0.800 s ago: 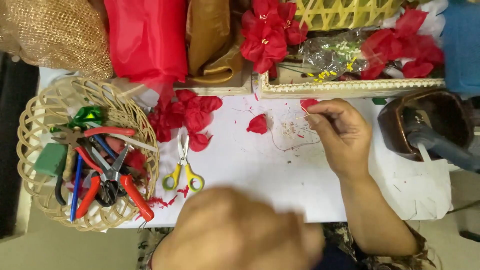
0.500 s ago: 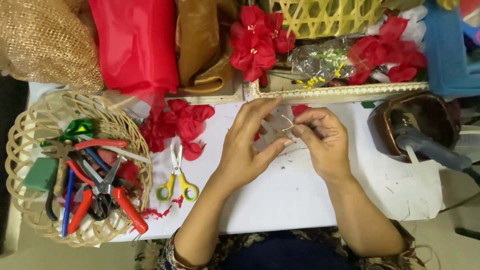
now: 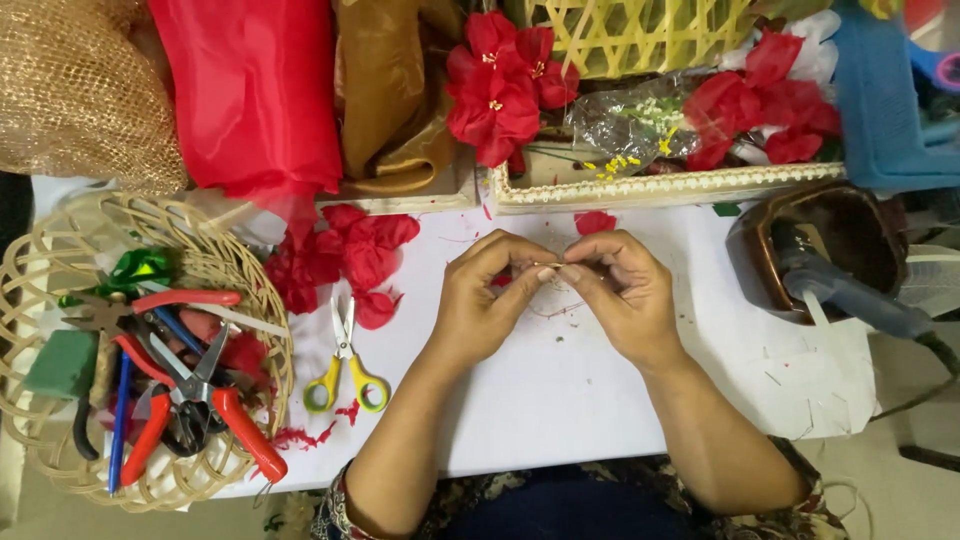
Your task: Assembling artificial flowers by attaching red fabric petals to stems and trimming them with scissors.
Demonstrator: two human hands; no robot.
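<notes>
Above the white surface [image 3: 560,390], we see the left hand [image 3: 480,300] and right hand [image 3: 620,295] meet, their fingers [image 3: 525,283] pinching a thin wire stem [image 3: 549,265] between the fingertips, yellow-handled scissors [image 3: 346,365] nearby.

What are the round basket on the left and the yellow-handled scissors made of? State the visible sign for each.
Round basket: looks like woven cane or rattan, pale and matte; open looped strands form its rim.
Yellow-handled scissors: bright, shiny blades suggest metal; the smooth, glossy yellow loops look like plastic.
</notes>
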